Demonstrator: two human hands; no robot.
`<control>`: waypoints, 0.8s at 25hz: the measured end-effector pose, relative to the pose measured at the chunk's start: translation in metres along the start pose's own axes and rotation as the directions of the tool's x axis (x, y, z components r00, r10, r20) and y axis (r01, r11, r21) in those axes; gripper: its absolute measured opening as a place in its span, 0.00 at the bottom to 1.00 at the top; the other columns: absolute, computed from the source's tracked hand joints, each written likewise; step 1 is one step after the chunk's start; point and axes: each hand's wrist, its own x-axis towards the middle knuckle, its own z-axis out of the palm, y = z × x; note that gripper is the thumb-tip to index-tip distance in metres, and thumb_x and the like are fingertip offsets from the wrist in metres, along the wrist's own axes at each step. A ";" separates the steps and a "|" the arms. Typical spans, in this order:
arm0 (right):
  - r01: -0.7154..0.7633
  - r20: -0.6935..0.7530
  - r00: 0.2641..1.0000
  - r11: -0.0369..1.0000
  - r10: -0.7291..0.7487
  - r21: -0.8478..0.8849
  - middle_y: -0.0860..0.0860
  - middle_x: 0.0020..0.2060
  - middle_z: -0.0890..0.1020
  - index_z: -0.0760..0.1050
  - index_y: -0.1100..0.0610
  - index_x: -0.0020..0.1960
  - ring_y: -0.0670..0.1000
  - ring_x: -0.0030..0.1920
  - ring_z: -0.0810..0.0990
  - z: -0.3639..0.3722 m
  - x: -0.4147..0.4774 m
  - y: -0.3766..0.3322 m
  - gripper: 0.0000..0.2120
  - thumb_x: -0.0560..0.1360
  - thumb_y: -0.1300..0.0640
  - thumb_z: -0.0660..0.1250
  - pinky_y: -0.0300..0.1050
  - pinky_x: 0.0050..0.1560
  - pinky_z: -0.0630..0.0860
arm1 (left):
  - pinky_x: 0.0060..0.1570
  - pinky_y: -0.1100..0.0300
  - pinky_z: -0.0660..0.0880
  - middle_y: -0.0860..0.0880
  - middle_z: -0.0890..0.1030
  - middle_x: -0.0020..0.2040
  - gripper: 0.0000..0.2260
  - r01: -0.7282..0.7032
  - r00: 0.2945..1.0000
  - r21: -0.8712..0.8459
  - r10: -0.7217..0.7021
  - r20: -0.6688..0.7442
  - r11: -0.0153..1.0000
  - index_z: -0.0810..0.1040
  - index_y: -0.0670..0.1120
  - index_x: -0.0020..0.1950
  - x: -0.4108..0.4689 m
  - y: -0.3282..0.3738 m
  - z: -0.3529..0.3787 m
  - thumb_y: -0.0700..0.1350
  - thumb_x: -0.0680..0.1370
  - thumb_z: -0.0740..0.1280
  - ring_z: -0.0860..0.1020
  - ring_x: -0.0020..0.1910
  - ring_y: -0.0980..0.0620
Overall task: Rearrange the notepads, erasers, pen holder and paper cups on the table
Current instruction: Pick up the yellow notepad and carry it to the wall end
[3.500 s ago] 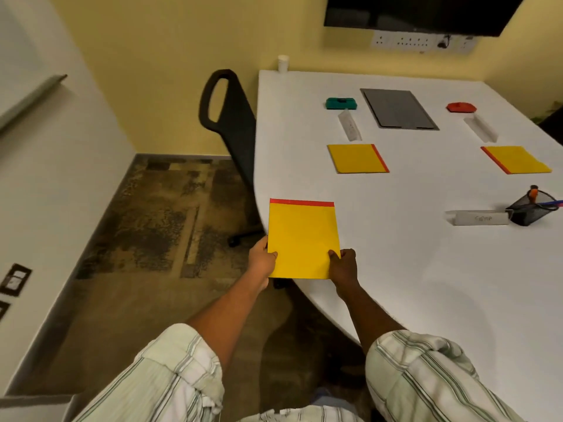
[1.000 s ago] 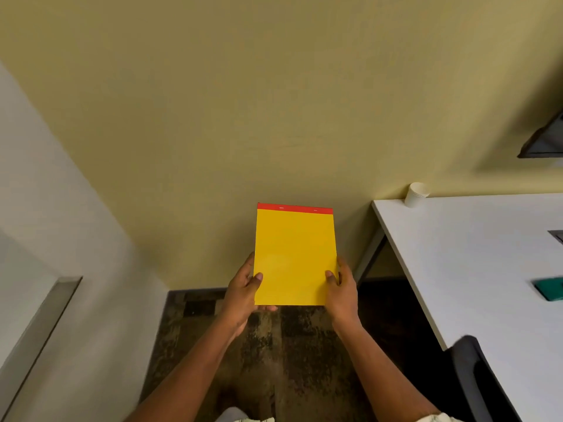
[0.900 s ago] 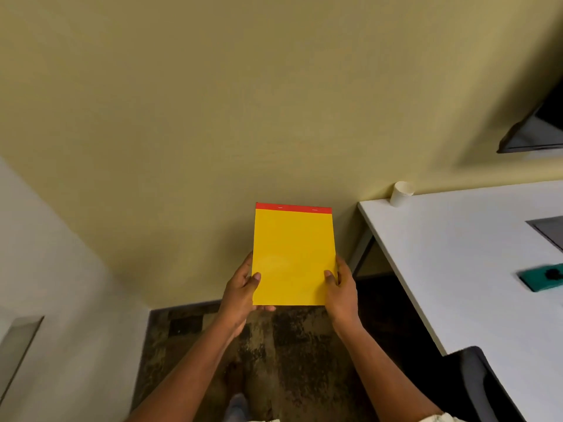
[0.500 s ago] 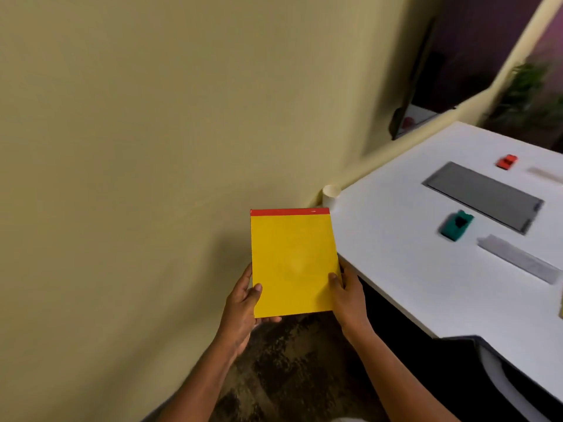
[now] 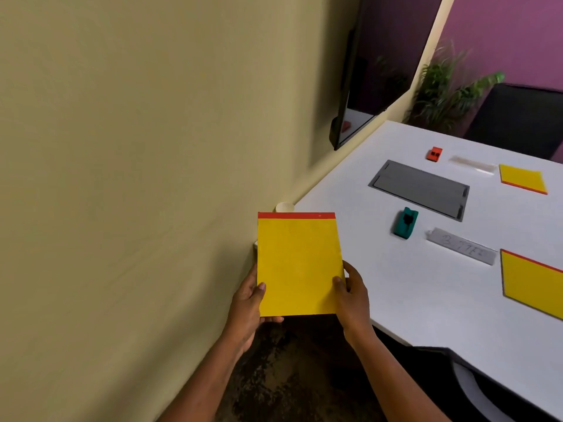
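Holding the yellow notepad (image 5: 298, 263) in the air beside the table (image 5: 411, 284). My left hand (image 5: 246, 303) pinches its 7 o'clock corner and my right hand (image 5: 350, 296) its 5 o'clock corner, thumbs on the face. Change noted: the view has swung from bare wall to the tabletop, now at 3 o'clock. The paper cup (image 5: 285, 207) stands at 12. Judgement: carry nearly complete, placement not yet begun.

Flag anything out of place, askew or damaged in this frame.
A yellow notepad is off the table, gripped by the left hand and right hand in the air beside the table's corner. A paper cup sits at that corner by the wall, partly hidden. Nothing looks spilled or damaged.
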 end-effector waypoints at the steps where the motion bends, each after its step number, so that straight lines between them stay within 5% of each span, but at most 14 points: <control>1: -0.002 -0.013 1.000 1.000 0.002 0.007 0.52 0.66 0.72 0.62 0.46 0.73 0.52 0.59 0.73 -0.004 0.010 -0.002 0.19 0.82 0.53 0.56 0.50 0.55 0.73 | 0.34 0.50 0.81 0.54 0.76 0.63 0.19 -0.001 1.000 0.018 0.001 0.005 1.000 0.67 0.64 0.66 0.010 0.003 0.008 0.42 0.82 0.57 0.81 0.50 0.42; 10: -0.031 -0.111 0.993 0.997 0.039 0.069 0.54 0.71 0.68 0.61 0.50 0.74 0.58 0.68 0.70 -0.024 0.097 -0.015 0.20 0.82 0.56 0.56 0.61 0.67 0.69 | 0.27 0.55 0.79 0.49 0.74 0.64 0.19 -0.027 1.000 0.182 0.027 0.004 0.983 0.64 0.58 0.71 0.103 0.023 0.070 0.42 0.83 0.54 0.81 0.43 0.48; 15: -0.023 -0.172 0.984 0.992 0.044 0.122 0.55 0.70 0.70 0.62 0.51 0.74 0.58 0.66 0.71 -0.022 0.147 -0.020 0.20 0.82 0.57 0.56 0.58 0.62 0.71 | 0.30 0.53 0.80 0.49 0.71 0.68 0.21 0.013 1.000 0.196 -0.010 -0.015 0.980 0.63 0.58 0.73 0.162 0.027 0.087 0.41 0.83 0.55 0.78 0.53 0.41; 20: -0.001 -0.278 0.960 0.989 0.042 0.145 0.56 0.69 0.70 0.62 0.53 0.74 0.58 0.65 0.72 -0.016 0.211 -0.029 0.20 0.82 0.59 0.57 0.57 0.61 0.71 | 0.33 0.49 0.81 0.48 0.69 0.70 0.21 0.005 0.992 0.222 -0.034 0.125 0.975 0.61 0.56 0.74 0.248 0.035 0.099 0.42 0.83 0.55 0.77 0.57 0.39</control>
